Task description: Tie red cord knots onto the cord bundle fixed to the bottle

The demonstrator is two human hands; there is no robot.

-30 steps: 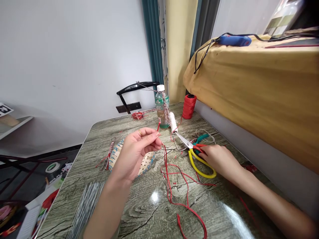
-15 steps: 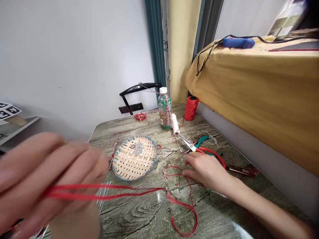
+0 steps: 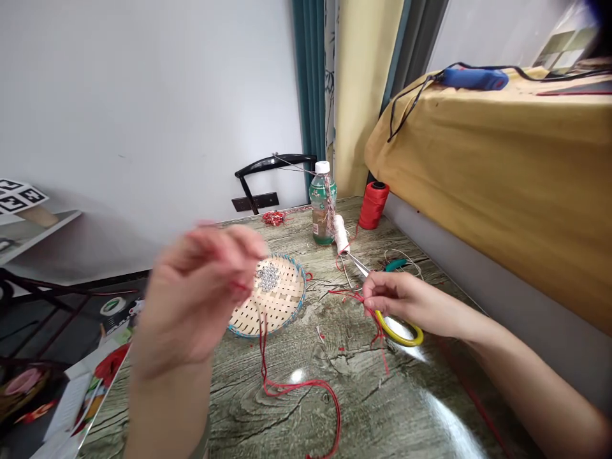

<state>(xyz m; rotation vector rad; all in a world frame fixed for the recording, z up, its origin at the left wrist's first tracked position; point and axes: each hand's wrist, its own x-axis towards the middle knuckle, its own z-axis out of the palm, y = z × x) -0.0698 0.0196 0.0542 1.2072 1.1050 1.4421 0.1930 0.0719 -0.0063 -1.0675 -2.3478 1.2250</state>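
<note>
My left hand [image 3: 205,287] is raised above the table, smeared by motion, with its fingers pinched on a red cord [image 3: 337,414]. That doubled cord hangs down and curls across the wooden tabletop. My right hand [image 3: 392,296] is closed on another bunch of thin red cords [image 3: 380,331], whose ends stick out left and below the fingertips. Under this hand lie scissors [image 3: 358,262] with metal blades and a yellow-edged handle loop, partly hidden. Behind my left hand stands a shallow woven basket [image 3: 282,312] with several clear beads [image 3: 268,278] in it.
At the back are a bottle [image 3: 323,204], a white thread spool [image 3: 341,234], a red thread spool [image 3: 373,205] and a red-white thread tangle [image 3: 274,218]. Green-handled pliers [image 3: 396,264] lie beyond my right hand. A yellow-draped surface [image 3: 478,146] borders the right; a chair [image 3: 275,164] stands behind.
My left hand has moved right and away from the camera, and its stretched cord now hangs slack. My right hand has gathered the red cords from the table.
</note>
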